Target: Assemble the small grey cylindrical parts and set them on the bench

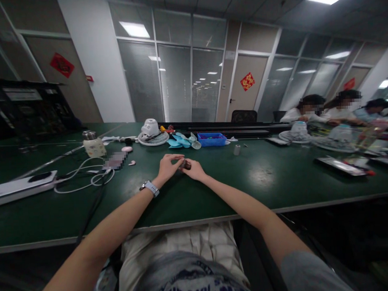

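My left hand and my right hand meet above the green table. Between their fingertips is a small dark brown part, mostly covered by the fingers, its exact kind too small to make out. Both hands are closed on it, thumbs and fingers pinched together. A watch with a pale band is on my left wrist. To the right of my hands stands a small silver metal cylinder, with a tiny metal piece beside it.
Behind my hands are blue fan blades, a white fan body with its grille and a blue tray. At left lie a power strip, white cables and a jar. Several people sit at right.
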Available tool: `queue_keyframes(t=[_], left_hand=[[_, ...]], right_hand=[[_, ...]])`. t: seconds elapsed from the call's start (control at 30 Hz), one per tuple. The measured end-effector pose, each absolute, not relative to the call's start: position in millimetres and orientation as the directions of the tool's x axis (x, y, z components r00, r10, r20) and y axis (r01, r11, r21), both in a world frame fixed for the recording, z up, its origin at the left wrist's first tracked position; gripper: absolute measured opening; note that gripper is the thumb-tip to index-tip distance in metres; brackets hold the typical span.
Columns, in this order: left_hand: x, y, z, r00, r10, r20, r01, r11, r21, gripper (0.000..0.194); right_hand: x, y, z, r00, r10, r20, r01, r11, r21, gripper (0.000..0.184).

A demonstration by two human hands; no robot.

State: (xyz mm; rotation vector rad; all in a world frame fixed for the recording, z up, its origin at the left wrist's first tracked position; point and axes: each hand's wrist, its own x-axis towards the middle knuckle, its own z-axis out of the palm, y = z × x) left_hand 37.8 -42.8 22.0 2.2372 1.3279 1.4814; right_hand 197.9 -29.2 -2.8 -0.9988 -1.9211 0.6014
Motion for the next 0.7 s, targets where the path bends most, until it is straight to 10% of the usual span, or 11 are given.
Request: queue_keyframes(t=[0.3,0.7], left_hand=[[29.3,-34.8,30.1,-0.116,0.747,0.654,0.507,-0.522,0.686,0.028],[6.3,-26.9,8.4,0.098,0.943,0.317,0.71,-0.29,0.642,0.029]], right_hand=[[200.0,-28.7,-6.3,-0.294,0.83,0.474,0.429,0.558,-0.711,0.047],[245.7,-22.9,20.9,0.043,0.854,0.518,0.638,0.376,-0.672,0.042]])
